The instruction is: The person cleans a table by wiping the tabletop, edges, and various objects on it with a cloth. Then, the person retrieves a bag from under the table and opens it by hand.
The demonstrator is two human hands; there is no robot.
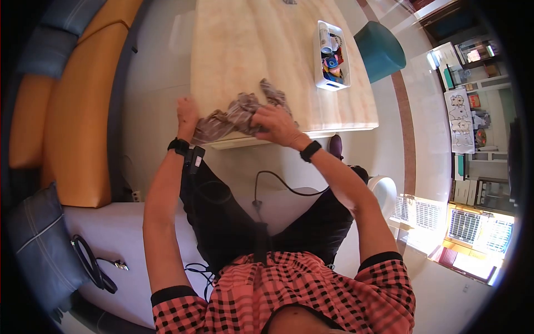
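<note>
**Striped cloth (242, 107) bunched by the near edge of the marble-patterned table (250, 50)**

From where I'm standing, the cloth lies crumpled at the table's near left corner, brownish grey with pale stripes, one twist of it poking away from the person. The right hand (273, 124) is on it, fingers bent around a bunch in the middle. The left hand (187, 115) is curled up tight just past the table's left side, beside the cloth's outer end; it's blurred, and I cannot tell whether any fabric is caught in it.

I'd call the thing light and thoroughly limp, the way it slumps into folds. Nothing there looks breakable, so a firm squeeze should do no harm. The tabletop has a smooth sheen, so I'd expect the fabric to slide easily if dragged. A grab in the middle would just lift a wad; for control I'd pinch two far-apart corners or edges, though the folds hide most of them. The white basket (334, 86) of odds and ends sits well apart from it.
</note>
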